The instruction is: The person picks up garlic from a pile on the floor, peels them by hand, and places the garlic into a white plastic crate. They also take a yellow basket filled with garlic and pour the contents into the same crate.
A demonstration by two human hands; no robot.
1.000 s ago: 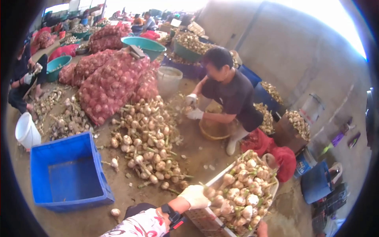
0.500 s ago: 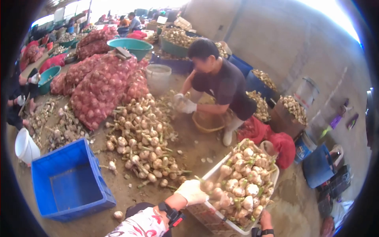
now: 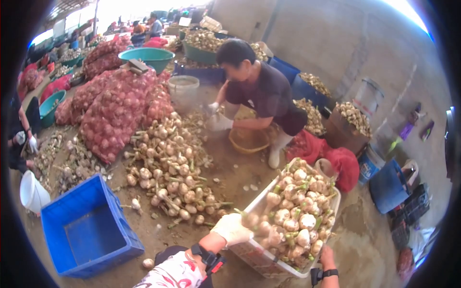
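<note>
Head view — left hand [image 3: 233, 229], right hand [image 3: 327, 253], perforated crate [image 3: 255, 257] — papery round garlic [image 3: 298, 212]

Fisheye circle, black corners all round; the wall [image 3: 345, 43] and floor [image 3: 235, 178] bend toward your rim. Bright daylight from the top, blown out white at upper right and at the far open end. Shadows soft, floor evenly lit. Your left hand [image 3: 232, 229] and the garlic [image 3: 254, 222] beside it smear slightly. Far background is mushy.
</note>
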